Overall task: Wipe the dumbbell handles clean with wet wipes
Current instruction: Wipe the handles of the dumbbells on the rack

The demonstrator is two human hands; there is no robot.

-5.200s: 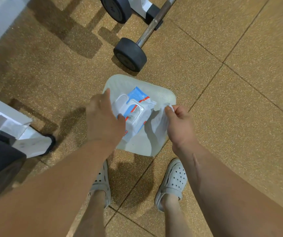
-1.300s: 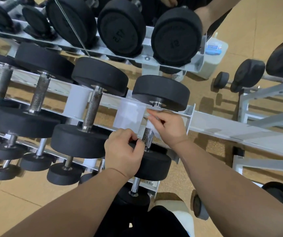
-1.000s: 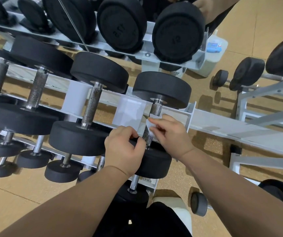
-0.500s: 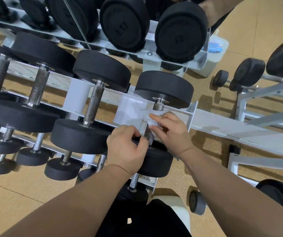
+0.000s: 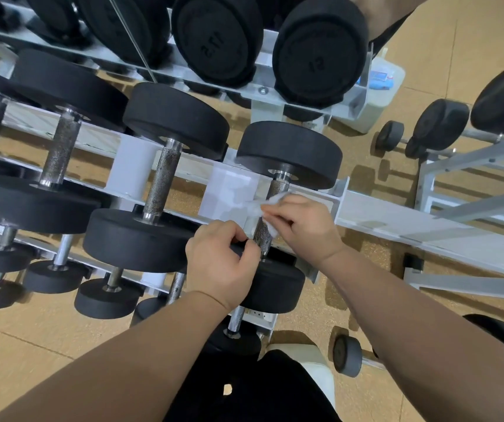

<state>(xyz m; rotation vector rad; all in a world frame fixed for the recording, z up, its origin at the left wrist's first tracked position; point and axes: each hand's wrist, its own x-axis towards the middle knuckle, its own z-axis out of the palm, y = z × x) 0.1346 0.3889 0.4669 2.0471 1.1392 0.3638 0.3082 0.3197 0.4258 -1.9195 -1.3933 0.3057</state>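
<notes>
A black dumbbell [image 5: 288, 153] lies across the middle shelf of a white rack [image 5: 397, 220], at its right end. Its knurled metal handle [image 5: 279, 185] runs toward me. My right hand [image 5: 302, 220] pinches a white wet wipe [image 5: 259, 205] wrapped against the middle of that handle. My left hand [image 5: 220, 263] curls over the rim of the dumbbell's near black head [image 5: 275, 287]. The lower part of the handle shows between my two hands.
Several more black dumbbells [image 5: 159, 166] fill the shelves to the left and above. A wipes pack [image 5: 380, 79] lies on a white stool behind the rack. A second rack [image 5: 470, 166] with dumbbells stands at the right. A small dumbbell [image 5: 346, 356] lies on the floor.
Five seconds ago I pulled a wipe from the pack on the stool. Over the last second my right hand has slid the wipe along the handle; my left hand has stayed on the near head.
</notes>
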